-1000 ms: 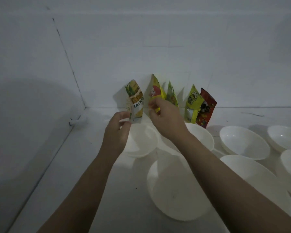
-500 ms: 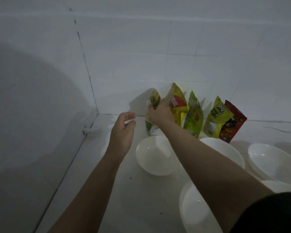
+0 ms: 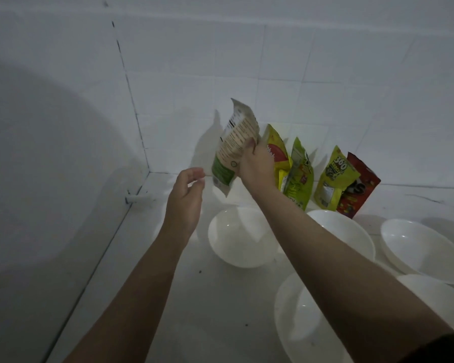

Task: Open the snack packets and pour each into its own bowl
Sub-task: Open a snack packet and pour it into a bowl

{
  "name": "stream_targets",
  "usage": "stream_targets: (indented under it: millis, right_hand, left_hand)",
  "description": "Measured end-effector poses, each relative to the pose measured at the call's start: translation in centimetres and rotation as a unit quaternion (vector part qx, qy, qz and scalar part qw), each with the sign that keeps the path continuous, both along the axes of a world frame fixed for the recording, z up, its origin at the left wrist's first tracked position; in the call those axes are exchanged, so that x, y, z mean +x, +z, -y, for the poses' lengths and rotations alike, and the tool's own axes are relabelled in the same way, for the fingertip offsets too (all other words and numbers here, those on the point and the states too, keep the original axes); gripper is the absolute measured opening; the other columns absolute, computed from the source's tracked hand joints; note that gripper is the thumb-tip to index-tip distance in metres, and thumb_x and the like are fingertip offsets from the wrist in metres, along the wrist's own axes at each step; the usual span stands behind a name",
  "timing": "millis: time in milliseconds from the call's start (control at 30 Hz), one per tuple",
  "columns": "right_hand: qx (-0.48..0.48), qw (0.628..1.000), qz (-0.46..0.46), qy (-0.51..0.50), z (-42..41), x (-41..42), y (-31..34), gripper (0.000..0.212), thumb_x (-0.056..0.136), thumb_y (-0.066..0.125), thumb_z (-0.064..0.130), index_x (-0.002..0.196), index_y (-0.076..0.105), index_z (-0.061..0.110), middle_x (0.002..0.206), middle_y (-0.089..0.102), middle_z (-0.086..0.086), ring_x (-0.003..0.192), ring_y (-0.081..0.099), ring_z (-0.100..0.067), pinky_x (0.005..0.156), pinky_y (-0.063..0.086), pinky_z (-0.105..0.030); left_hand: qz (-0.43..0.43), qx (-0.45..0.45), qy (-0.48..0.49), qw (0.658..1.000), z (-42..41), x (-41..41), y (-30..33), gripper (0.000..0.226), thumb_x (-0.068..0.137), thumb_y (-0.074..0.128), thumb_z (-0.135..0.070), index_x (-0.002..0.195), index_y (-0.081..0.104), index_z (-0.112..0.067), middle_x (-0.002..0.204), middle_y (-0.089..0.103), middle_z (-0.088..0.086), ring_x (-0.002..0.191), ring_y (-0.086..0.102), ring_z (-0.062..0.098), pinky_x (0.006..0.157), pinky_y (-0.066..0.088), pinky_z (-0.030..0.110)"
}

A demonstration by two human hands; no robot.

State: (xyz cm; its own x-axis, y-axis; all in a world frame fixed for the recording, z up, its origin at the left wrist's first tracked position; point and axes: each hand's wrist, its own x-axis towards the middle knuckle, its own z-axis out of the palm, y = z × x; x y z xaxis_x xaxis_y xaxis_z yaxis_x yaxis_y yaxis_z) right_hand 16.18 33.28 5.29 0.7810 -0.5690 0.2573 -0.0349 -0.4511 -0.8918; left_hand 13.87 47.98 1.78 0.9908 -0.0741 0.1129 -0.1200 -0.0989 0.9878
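My right hand (image 3: pixel 254 166) grips a white and green snack packet (image 3: pixel 232 145), held tilted in the air with its printed back towards me, above and behind a white bowl (image 3: pixel 240 238). My left hand (image 3: pixel 186 197) hovers just left of the packet's lower corner, fingers slightly apart and holding nothing. Against the tiled wall lean a yellow and red packet (image 3: pixel 278 155), a green packet (image 3: pixel 300 176), a yellow-green packet (image 3: pixel 334 176) and a dark red packet (image 3: pixel 359 189).
Several more white bowls stand on the counter: one behind my right forearm (image 3: pixel 351 226), one at the right (image 3: pixel 419 247), one near the front (image 3: pixel 296 318). The tiled walls meet in a corner (image 3: pixel 147 169) at the left. A small white fitting (image 3: pixel 136 197) sits by that corner.
My right hand has lifted the white and green packet away from the wall and turned it so its back faces me. My left hand has let go and stays open beside it.
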Motion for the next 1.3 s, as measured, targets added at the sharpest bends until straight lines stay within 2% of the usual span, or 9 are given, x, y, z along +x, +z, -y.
stream_targets:
  millis: [233, 400, 533, 633, 733, 967, 1100, 1200, 1300]
  right_hand:
    - [0.196, 0.974, 0.094, 0.06, -1.2, -9.3, 3.0, 0.027, 0.104, 0.031, 0.036, 0.115, 0.053, 0.023, 0.114, 0.065, -0.004, 0.105, 0.065, -0.023, 0.077, 0.061, -0.044]
    - [0.218, 0.965, 0.072, 0.13, -3.4, -16.6, 1.7, 0.027, 0.106, 0.035, 0.034, 0.113, 0.055, 0.019, 0.113, 0.068, -0.008, 0.097, 0.07, -0.023, 0.062, 0.062, -0.031]
    - [0.086, 0.976, -0.009, 0.2, -3.8, -20.6, -0.2, 0.039, 0.101, 0.041, 0.044, 0.132, 0.052, 0.022, 0.111, 0.07, 0.008, 0.092, 0.07, -0.01, 0.07, 0.062, -0.032]
    - [-0.005, 0.97, -0.05, 0.237, -3.4, -22.9, -0.7, 0.036, 0.099, 0.047, 0.047, 0.133, 0.05, 0.037, 0.103, 0.064, 0.034, 0.093, 0.066, 0.0, 0.08, 0.06, -0.037]
    - [0.02, 0.975, -0.06, 0.214, -3.4, -24.5, -1.4, 0.03, 0.097, 0.051, 0.047, 0.124, 0.057, 0.037, 0.102, 0.07, 0.022, 0.093, 0.069, -0.005, 0.08, 0.06, -0.041]
    - [0.063, 0.981, -0.066, 0.17, -4.0, -25.5, -2.5, 0.035, 0.1, 0.049, 0.037, 0.096, 0.069, 0.008, 0.088, 0.073, -0.005, 0.078, 0.072, -0.016, 0.065, 0.062, -0.036]
    - [0.083, 0.98, -0.073, 0.163, -4.6, -26.0, -2.5, 0.032, 0.102, 0.048, 0.026, 0.094, 0.07, 0.005, 0.086, 0.074, -0.01, 0.07, 0.072, -0.017, 0.057, 0.06, -0.029]
    - [0.052, 0.98, -0.095, 0.165, -5.2, -26.5, -2.5, 0.034, 0.101, 0.048, 0.028, 0.093, 0.069, 0.002, 0.082, 0.073, -0.012, 0.058, 0.07, -0.018, 0.06, 0.06, -0.041]
    - [0.045, 0.98, -0.097, 0.166, -5.9, -26.8, -2.2, 0.034, 0.101, 0.048, 0.028, 0.094, 0.069, 0.003, 0.078, 0.072, -0.011, 0.056, 0.07, -0.022, 0.063, 0.058, -0.049]
  left_hand:
    - [-0.133, -0.151, 0.005, 0.98, -0.6, -2.9, 0.0, 0.043, 0.098, 0.048, -0.046, 0.136, 0.038, -0.028, 0.13, 0.047, -0.001, 0.116, 0.055, 0.026, 0.094, 0.05, 0.042]
    - [-0.252, -0.299, -0.118, 0.913, -1.3, -6.4, -0.5, 0.049, 0.098, 0.03, -0.057, 0.114, 0.061, -0.023, 0.114, 0.066, 0.009, 0.107, 0.062, 0.028, 0.094, 0.047, 0.046]
    - [-0.217, -0.25, -0.131, 0.934, -2.5, -8.3, -2.7, 0.049, 0.102, 0.034, -0.043, 0.113, 0.064, -0.006, 0.088, 0.068, 0.011, 0.067, 0.063, 0.021, 0.051, 0.047, 0.028]
    - [-0.207, -0.195, -0.106, 0.953, -4.3, -9.5, -4.4, 0.051, 0.099, 0.042, -0.044, 0.118, 0.061, 0.0, 0.092, 0.057, 0.017, 0.067, 0.054, 0.027, 0.046, 0.036, 0.029]
    - [-0.202, -0.178, -0.068, 0.961, -5.4, -11.5, -5.3, 0.048, 0.1, 0.038, -0.045, 0.104, 0.068, -0.008, 0.088, 0.06, 0.018, 0.069, 0.057, 0.03, 0.044, 0.039, 0.028]
    - [-0.155, -0.09, -0.036, 0.983, -7.1, -14.2, -6.0, 0.054, 0.103, 0.029, -0.043, 0.103, 0.07, -0.009, 0.088, 0.069, 0.02, 0.067, 0.061, 0.032, 0.047, 0.05, 0.032]
    - [-0.168, 0.031, -0.004, 0.985, -7.8, -14.6, -6.6, 0.064, 0.093, 0.031, -0.063, 0.114, 0.065, -0.013, 0.105, 0.071, 0.016, 0.092, 0.069, 0.031, 0.082, 0.057, 0.051]
    - [-0.177, 0.074, 0.011, 0.981, -7.0, -16.1, -5.1, 0.051, 0.101, 0.034, -0.047, 0.146, 0.035, -0.023, 0.142, 0.046, 0.004, 0.128, 0.047, 0.023, 0.099, 0.043, 0.039]
    - [-0.101, 0.111, -0.013, 0.989, -6.2, -17.1, -4.0, 0.032, 0.106, 0.024, -0.036, 0.114, 0.055, -0.034, 0.117, 0.055, -0.008, 0.11, 0.053, 0.007, 0.089, 0.045, 0.013]
